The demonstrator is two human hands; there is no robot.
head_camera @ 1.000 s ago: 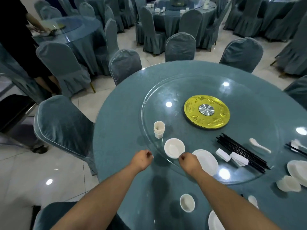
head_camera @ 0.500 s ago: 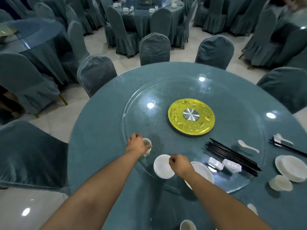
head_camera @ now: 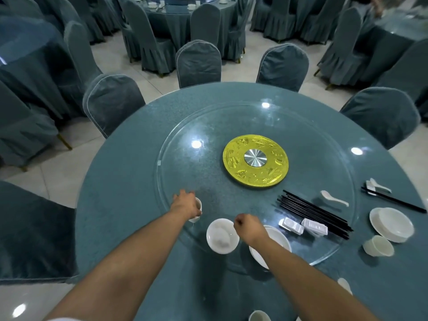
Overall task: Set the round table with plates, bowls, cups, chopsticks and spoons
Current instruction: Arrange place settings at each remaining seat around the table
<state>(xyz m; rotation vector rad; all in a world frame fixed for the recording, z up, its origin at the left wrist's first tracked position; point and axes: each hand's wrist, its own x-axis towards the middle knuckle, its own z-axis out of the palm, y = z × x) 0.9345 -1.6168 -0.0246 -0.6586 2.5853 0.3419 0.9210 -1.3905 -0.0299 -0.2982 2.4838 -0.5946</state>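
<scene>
Left hand (head_camera: pixel 185 205) grips cup (head_camera: pixel 197 210) | right hand (head_camera: pixel 249 228) fisted | glass turntable (head_camera: pixel 185 172), teal chairs (head_camera: pixel 199 63)

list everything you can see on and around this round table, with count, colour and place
round table: one, teal, centre
glass turntable: one, clear, on table
gold disc: one, turntable middle
black chopsticks: a bundle, turntable right
white spoon: one, beside chopsticks
white rests: two, near chopsticks
white bowl: one, turntable near edge
white plate: one, under right wrist
stacked white cups: count unclear, in left hand
covered chairs: several, teal, around
left hand: gripping cups
right hand: closed, over plate
</scene>
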